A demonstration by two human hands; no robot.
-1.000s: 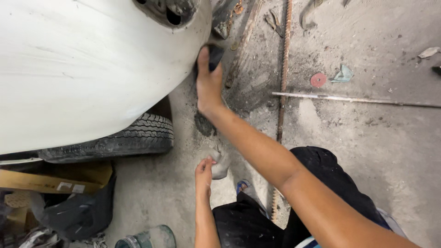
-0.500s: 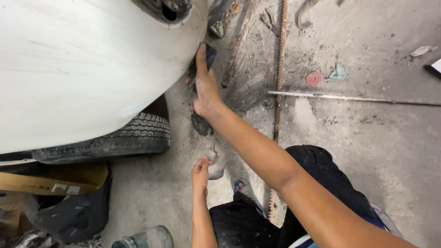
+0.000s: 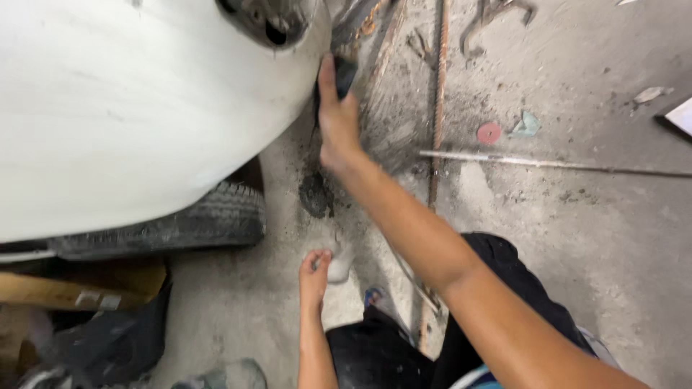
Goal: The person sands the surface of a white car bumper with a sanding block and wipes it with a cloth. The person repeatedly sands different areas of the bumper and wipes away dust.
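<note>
A dark block (image 3: 344, 75) is gripped by the right hand (image 3: 337, 122), fingers wrapped round it, and pressed vs. the edge of the white car body (image 3: 130, 108). A whitish lump (image 3: 339, 265) on the floor (image 3: 577, 216), below the body and right of the tyre (image 3: 187, 220), is touched by the left hand (image 3: 314, 277), loosely curled; a firm grip can't be told. A rusty rod (image 3: 437, 108) lies right of the body.

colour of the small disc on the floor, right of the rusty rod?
Red: the disc lies flat on the grey concrete floor; head view, the only one.
</note>
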